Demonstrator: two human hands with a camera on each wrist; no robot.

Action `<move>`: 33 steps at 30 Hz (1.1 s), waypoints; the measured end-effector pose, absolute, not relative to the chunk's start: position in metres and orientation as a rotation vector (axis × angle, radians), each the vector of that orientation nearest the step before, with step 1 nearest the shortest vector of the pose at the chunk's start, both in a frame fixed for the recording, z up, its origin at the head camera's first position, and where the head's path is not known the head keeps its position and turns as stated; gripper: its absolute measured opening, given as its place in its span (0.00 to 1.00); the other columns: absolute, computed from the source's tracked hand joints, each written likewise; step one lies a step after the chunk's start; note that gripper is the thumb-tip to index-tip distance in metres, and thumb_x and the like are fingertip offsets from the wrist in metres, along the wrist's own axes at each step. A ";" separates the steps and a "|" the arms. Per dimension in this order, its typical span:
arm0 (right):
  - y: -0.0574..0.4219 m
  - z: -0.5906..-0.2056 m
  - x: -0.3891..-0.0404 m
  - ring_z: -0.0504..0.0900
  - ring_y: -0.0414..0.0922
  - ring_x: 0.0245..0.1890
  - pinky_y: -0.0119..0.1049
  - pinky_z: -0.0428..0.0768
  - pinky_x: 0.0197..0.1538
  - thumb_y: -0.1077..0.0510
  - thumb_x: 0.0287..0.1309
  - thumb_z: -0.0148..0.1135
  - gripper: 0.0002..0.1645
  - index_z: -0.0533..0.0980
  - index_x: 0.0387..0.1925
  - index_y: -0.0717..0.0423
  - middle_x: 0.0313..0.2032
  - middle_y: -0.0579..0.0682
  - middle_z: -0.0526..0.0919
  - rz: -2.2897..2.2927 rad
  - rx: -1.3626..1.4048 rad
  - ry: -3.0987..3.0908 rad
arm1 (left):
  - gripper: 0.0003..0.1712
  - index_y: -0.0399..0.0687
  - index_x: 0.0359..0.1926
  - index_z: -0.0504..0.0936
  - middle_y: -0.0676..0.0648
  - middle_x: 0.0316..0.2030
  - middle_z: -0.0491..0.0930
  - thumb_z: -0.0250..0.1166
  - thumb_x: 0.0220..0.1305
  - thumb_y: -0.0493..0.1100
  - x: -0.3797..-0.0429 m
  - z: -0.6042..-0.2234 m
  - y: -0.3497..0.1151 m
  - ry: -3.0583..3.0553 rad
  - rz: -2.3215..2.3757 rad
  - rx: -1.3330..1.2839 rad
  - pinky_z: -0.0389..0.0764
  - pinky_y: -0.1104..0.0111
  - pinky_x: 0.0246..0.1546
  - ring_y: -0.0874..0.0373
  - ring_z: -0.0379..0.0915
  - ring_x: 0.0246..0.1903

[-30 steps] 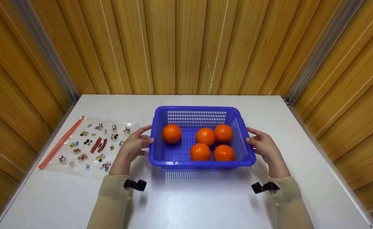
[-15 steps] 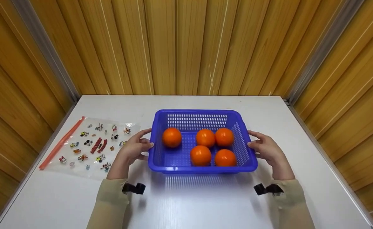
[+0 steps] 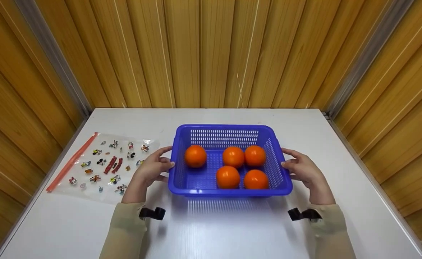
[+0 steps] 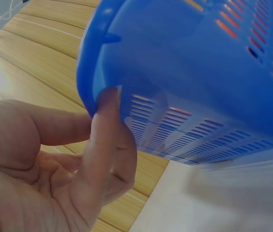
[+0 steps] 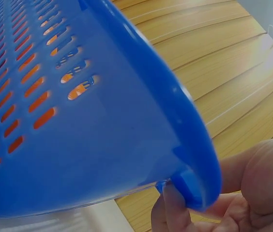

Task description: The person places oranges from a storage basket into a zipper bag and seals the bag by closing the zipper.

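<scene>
Panelling (image 3: 211, 54) in wood grain stands behind a white table (image 3: 211, 233). Over the table's middle is a blue slotted basket (image 3: 229, 192); whether its base touches the surface is hard to tell. Left of it lies a clear bag (image 3: 72, 162) edged with a red strip. The left hand (image 3: 150, 169) pinches the basket's left rim, the right hand (image 3: 303, 171) its right rim. Inside rest five oranges (image 3: 228, 177), one apart at left. Tiny colourful figures (image 3: 115, 179) dot the bag.
</scene>
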State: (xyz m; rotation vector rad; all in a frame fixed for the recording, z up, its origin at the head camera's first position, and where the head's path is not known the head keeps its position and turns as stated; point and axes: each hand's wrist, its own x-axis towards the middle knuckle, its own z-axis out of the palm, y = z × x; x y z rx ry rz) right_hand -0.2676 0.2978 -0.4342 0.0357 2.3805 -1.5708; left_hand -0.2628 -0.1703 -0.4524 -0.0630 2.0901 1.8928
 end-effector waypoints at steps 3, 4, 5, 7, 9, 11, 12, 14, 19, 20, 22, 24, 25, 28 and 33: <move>0.297 -0.435 -0.268 0.84 0.39 0.36 0.35 0.88 0.44 0.63 0.72 0.56 0.41 0.51 0.80 0.62 0.39 0.48 0.83 -1.568 0.038 2.389 | 0.41 0.47 0.80 0.56 0.47 0.38 0.78 0.61 0.71 0.33 -0.263 -0.452 -0.172 2.104 1.868 -0.072 0.88 0.62 0.28 0.57 0.81 0.34; 0.296 -0.435 -0.268 0.84 0.39 0.37 0.35 0.88 0.44 0.63 0.72 0.56 0.41 0.51 0.80 0.62 0.39 0.48 0.83 -1.566 0.036 2.392 | 0.41 0.47 0.80 0.55 0.46 0.39 0.79 0.61 0.71 0.34 -0.264 -0.451 -0.173 2.115 1.848 -0.061 0.88 0.62 0.29 0.57 0.81 0.35; 0.296 -0.435 -0.269 0.84 0.39 0.37 0.35 0.88 0.44 0.63 0.72 0.56 0.41 0.51 0.80 0.62 0.40 0.49 0.83 -1.564 0.034 2.393 | 0.41 0.46 0.80 0.55 0.44 0.41 0.79 0.61 0.72 0.34 -0.264 -0.450 -0.174 2.128 1.828 -0.053 0.89 0.61 0.30 0.57 0.82 0.36; 0.296 -0.435 -0.269 0.84 0.40 0.37 0.36 0.88 0.45 0.62 0.72 0.56 0.41 0.52 0.80 0.62 0.40 0.49 0.83 -1.562 0.038 2.393 | 0.39 0.45 0.80 0.56 0.40 0.47 0.80 0.61 0.74 0.37 -0.265 -0.450 -0.177 2.151 1.799 -0.045 0.90 0.60 0.34 0.53 0.83 0.39; 0.296 -0.435 -0.268 0.84 0.40 0.37 0.36 0.88 0.45 0.62 0.72 0.56 0.41 0.52 0.80 0.62 0.40 0.49 0.83 -1.557 0.040 2.394 | 0.36 0.42 0.79 0.56 0.33 0.54 0.78 0.58 0.77 0.42 -0.269 -0.450 -0.182 2.179 1.778 -0.049 0.90 0.58 0.40 0.45 0.84 0.47; 0.296 -0.435 -0.268 0.84 0.40 0.37 0.37 0.88 0.46 0.62 0.72 0.56 0.41 0.52 0.80 0.61 0.40 0.49 0.84 -1.559 0.046 2.390 | 0.35 0.38 0.79 0.55 0.27 0.62 0.73 0.54 0.80 0.46 -0.274 -0.451 -0.188 2.224 1.764 -0.091 0.88 0.54 0.48 0.36 0.79 0.57; 0.296 -0.435 -0.268 0.84 0.40 0.37 0.37 0.88 0.46 0.62 0.72 0.57 0.41 0.53 0.80 0.61 0.40 0.49 0.84 -1.562 0.054 2.388 | 0.35 0.36 0.78 0.55 0.25 0.66 0.69 0.52 0.81 0.48 -0.278 -0.451 -0.192 2.282 1.736 -0.125 0.87 0.53 0.52 0.34 0.75 0.62; 0.297 -0.433 -0.267 0.84 0.40 0.38 0.37 0.88 0.46 0.62 0.72 0.57 0.41 0.53 0.80 0.61 0.40 0.49 0.84 -1.562 0.057 2.387 | 0.37 0.31 0.78 0.53 0.22 0.70 0.63 0.48 0.81 0.51 -0.287 -0.451 -0.204 2.447 1.613 -0.204 0.80 0.49 0.63 0.30 0.66 0.70; 0.297 -0.431 -0.267 0.84 0.40 0.39 0.36 0.88 0.47 0.61 0.73 0.56 0.41 0.52 0.80 0.59 0.41 0.50 0.83 -1.564 0.059 2.393 | 0.43 0.27 0.78 0.46 0.18 0.73 0.51 0.45 0.80 0.56 -0.312 -0.451 -0.241 2.686 1.207 -0.610 0.59 0.37 0.74 0.23 0.48 0.74; 0.296 -0.430 -0.267 0.84 0.40 0.38 0.36 0.88 0.47 0.61 0.73 0.56 0.40 0.53 0.80 0.59 0.41 0.50 0.83 -1.565 0.065 2.395 | 0.45 0.26 0.78 0.44 0.17 0.73 0.48 0.45 0.80 0.56 -0.316 -0.451 -0.248 2.666 1.165 -0.694 0.58 0.36 0.74 0.22 0.45 0.74; 0.296 -0.431 -0.267 0.84 0.40 0.38 0.36 0.88 0.47 0.61 0.73 0.56 0.40 0.53 0.80 0.58 0.40 0.49 0.83 -1.564 0.076 2.397 | 0.47 0.25 0.78 0.39 0.15 0.72 0.45 0.44 0.79 0.57 -0.320 -0.451 -0.259 2.631 1.081 -0.839 0.59 0.34 0.72 0.20 0.44 0.73; 0.296 -0.431 -0.267 0.84 0.40 0.38 0.36 0.88 0.47 0.61 0.73 0.56 0.40 0.53 0.80 0.58 0.39 0.48 0.83 -1.562 0.077 2.396 | 0.49 0.24 0.78 0.34 0.13 0.72 0.41 0.42 0.79 0.58 -0.322 -0.451 -0.267 2.565 1.035 -0.951 0.60 0.34 0.72 0.21 0.42 0.73; 0.297 -0.432 -0.268 0.84 0.40 0.38 0.36 0.88 0.47 0.61 0.73 0.56 0.40 0.53 0.80 0.59 0.39 0.48 0.83 -1.562 0.074 2.394 | 0.50 0.24 0.77 0.32 0.12 0.72 0.39 0.42 0.79 0.59 -0.323 -0.451 -0.270 2.536 1.010 -0.993 0.59 0.34 0.72 0.20 0.40 0.74; 0.298 -0.433 -0.268 0.84 0.40 0.38 0.36 0.88 0.47 0.62 0.73 0.56 0.40 0.53 0.80 0.59 0.38 0.47 0.83 -1.573 0.074 2.386 | 0.51 0.22 0.76 0.31 0.12 0.72 0.34 0.42 0.79 0.60 -0.322 -0.452 -0.273 2.409 1.002 -1.122 0.56 0.35 0.74 0.19 0.37 0.74; 0.299 -0.435 -0.268 0.83 0.39 0.37 0.36 0.88 0.46 0.62 0.72 0.55 0.40 0.53 0.80 0.60 0.37 0.46 0.82 -1.580 0.062 2.379 | 0.51 0.11 0.72 0.33 0.08 0.69 0.34 0.41 0.79 0.57 -0.318 -0.464 -0.269 2.447 0.936 -1.144 0.52 0.33 0.75 0.13 0.33 0.72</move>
